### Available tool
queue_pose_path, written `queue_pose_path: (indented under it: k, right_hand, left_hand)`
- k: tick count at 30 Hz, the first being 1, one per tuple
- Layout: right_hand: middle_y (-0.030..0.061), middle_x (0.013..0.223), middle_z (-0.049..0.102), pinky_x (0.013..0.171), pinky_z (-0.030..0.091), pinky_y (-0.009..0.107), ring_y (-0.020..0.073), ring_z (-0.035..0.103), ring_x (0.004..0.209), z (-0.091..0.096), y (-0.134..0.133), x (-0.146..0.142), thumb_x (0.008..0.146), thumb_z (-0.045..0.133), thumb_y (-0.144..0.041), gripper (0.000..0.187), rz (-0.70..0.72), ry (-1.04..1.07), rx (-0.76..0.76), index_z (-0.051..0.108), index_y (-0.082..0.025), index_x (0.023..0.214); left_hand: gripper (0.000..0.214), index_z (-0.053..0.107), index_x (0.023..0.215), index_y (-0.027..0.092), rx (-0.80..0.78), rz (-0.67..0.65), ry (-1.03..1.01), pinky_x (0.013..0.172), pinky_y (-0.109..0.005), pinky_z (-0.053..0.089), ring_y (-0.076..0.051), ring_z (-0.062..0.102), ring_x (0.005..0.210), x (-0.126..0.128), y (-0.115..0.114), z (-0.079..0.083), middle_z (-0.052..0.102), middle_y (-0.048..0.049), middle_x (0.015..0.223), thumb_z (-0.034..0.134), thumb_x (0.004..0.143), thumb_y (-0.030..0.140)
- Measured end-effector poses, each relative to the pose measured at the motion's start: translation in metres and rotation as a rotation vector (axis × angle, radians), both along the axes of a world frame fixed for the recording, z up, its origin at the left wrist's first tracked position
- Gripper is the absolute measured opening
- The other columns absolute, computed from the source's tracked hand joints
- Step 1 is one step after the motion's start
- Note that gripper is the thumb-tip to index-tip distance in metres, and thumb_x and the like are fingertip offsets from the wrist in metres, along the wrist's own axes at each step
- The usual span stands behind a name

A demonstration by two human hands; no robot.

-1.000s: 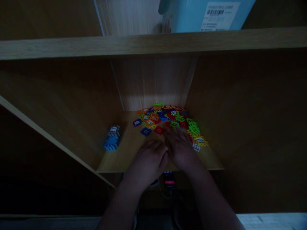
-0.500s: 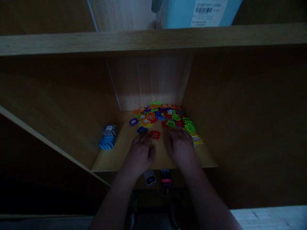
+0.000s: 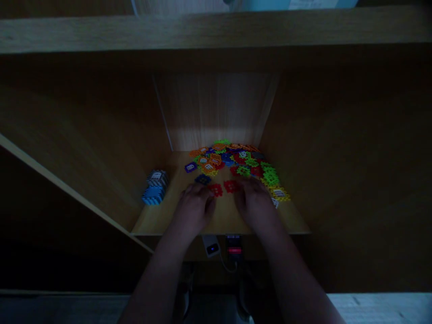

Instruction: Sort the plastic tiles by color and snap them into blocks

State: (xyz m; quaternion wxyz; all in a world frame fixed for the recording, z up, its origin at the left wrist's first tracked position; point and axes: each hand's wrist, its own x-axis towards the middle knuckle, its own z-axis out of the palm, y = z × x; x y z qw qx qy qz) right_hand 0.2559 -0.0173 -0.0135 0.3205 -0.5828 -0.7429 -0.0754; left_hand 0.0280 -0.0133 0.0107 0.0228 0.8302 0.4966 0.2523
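My left hand (image 3: 195,204) is closed at the left edge of a red notched plastic building piece (image 3: 216,190), gripping it low over the shelf board. Opposite it, my right hand (image 3: 254,200) pinches a second red building piece (image 3: 231,186) by its right side; the fingertips are partly hidden. A small gap separates the two red pieces. Just beyond my left fingers lies a dark blue piece (image 3: 202,179). Behind both hands spreads a pile of loose pieces in orange, green, blue and red, with a purple piece (image 3: 191,167) at its left end.
At the left wall stand a stack of grey pieces (image 3: 157,177) and a stack of light blue pieces (image 3: 153,195). Yellow pieces (image 3: 280,194) lie right of my right hand. An upper shelf edge (image 3: 216,31) crosses above. Below the board is a white device (image 3: 212,246) with a cable.
A second red piece now shows at my right fingertips. The first red piece has shifted slightly left, toward my left hand. The view has tilted down a little.
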Motion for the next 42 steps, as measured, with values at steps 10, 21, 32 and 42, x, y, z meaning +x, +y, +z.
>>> queue_pose_path:
  k: [10,21,32,42]
  right_hand:
    - [0.0128,0.114,0.078,0.108,0.052,0.046,0.0311,0.067,0.115,0.012,-0.005,-0.006,0.099,0.065,-0.015,0.010,0.086,0.049,-0.099,0.073,-0.019,0.103]
    - [0.0106,0.111,0.077,0.102,0.051,0.048,0.0331,0.066,0.113,0.010,-0.005,-0.003,0.101,0.067,-0.021,0.007,0.078,0.111,-0.129,0.070,-0.022,0.107]
    - [0.0109,0.117,0.078,0.102,0.055,0.048,0.0321,0.069,0.116,0.016,-0.009,-0.013,0.102,0.071,-0.023,0.013,0.213,0.151,-0.141,0.069,-0.022,0.115]
    - [0.0122,0.121,0.078,0.102,0.058,0.046,0.0303,0.072,0.116,0.017,-0.008,-0.014,0.097,0.080,-0.025,0.025,0.250,0.127,-0.200,0.070,-0.021,0.120]
  left_hand:
    - [0.010,0.077,0.099,0.022,-0.016,-0.084,-0.094,0.100,-0.046,0.054,-0.029,0.070,0.109,-0.009,0.007,0.001,0.079,-0.0066,0.108,0.071,0.100,0.014]
    - [0.013,0.076,0.100,0.023,-0.025,-0.076,-0.188,0.098,-0.047,0.055,-0.029,0.072,0.107,-0.010,0.009,-0.002,0.081,-0.0061,0.106,0.072,0.097,0.012]
    - [0.024,0.074,0.110,0.024,-0.143,-0.088,-0.331,0.103,-0.045,0.056,-0.029,0.073,0.113,-0.013,0.010,-0.003,0.080,-0.0048,0.114,0.084,0.089,0.019]
    - [0.024,0.073,0.107,0.022,-0.209,-0.143,-0.419,0.098,-0.039,0.059,-0.023,0.077,0.101,-0.014,0.013,-0.006,0.081,-0.0032,0.105,0.077,0.088,0.009]
